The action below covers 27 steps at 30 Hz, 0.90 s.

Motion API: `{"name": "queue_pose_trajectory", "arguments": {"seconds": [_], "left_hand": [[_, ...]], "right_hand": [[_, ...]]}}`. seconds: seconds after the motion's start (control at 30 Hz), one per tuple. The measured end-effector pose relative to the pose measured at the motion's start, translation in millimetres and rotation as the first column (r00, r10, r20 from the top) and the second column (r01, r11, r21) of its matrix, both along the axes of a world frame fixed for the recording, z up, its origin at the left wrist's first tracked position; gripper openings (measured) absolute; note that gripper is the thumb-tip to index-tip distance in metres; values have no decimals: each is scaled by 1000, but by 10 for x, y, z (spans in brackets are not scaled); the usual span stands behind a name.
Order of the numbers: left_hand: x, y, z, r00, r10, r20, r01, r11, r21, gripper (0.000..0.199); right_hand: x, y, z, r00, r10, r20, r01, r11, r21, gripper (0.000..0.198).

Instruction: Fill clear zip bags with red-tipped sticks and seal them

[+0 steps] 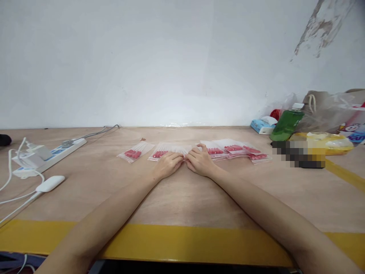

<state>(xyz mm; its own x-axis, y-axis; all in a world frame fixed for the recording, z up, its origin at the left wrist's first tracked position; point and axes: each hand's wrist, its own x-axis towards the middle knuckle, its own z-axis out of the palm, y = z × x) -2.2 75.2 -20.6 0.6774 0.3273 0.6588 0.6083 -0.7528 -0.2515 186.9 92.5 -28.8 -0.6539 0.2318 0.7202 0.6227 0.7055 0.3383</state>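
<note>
Small clear plastic bags with red, pill-shaped pieces lie in a row across the table (pixel 176 201). One bag (pixel 132 153) lies apart at the left, a fanned group of bags (pixel 160 153) is beside my left hand, and more bags (pixel 234 148) overlap to the right. My left hand (pixel 170 164) and my right hand (pixel 200 160) meet at the middle of the row. Their fingers are bent and closed on the near edge of a small plastic bag (pixel 185 147). My fingers hide most of that bag's contents.
A white power strip (pixel 61 156) with plugs and cables lies at the left, near a white adapter (pixel 50 183). At the right stand a green bottle (pixel 287 122), a tissue pack (pixel 264 125) and a yellow package (pixel 333 142). Yellow tape (pixel 182 241) runs along the front edge.
</note>
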Motion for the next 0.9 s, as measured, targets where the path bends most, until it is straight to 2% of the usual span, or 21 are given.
{"name": "queue_pose_trajectory", "arguments": {"seconds": [0.4,0.6,0.7,0.9], "left_hand": [[-1,23,14,1000,-26,18,26,1000,-4,17],[-82,27,5,994,-12,111,23,995,-98,17],[-97,34,-4,993,-13,120,26,993,-113,15],[-76,51,-27,990,11,143,7,993,-121,14]], "right_hand": [[-15,-35,32,1000,-14,-7,13,999,-39,17],[266,-51,46,997,-28,-65,19,990,-137,11],[409,-60,53,994,-30,-107,11,985,-173,15],[356,-67,41,995,16,-103,-32,986,-163,15]]}}
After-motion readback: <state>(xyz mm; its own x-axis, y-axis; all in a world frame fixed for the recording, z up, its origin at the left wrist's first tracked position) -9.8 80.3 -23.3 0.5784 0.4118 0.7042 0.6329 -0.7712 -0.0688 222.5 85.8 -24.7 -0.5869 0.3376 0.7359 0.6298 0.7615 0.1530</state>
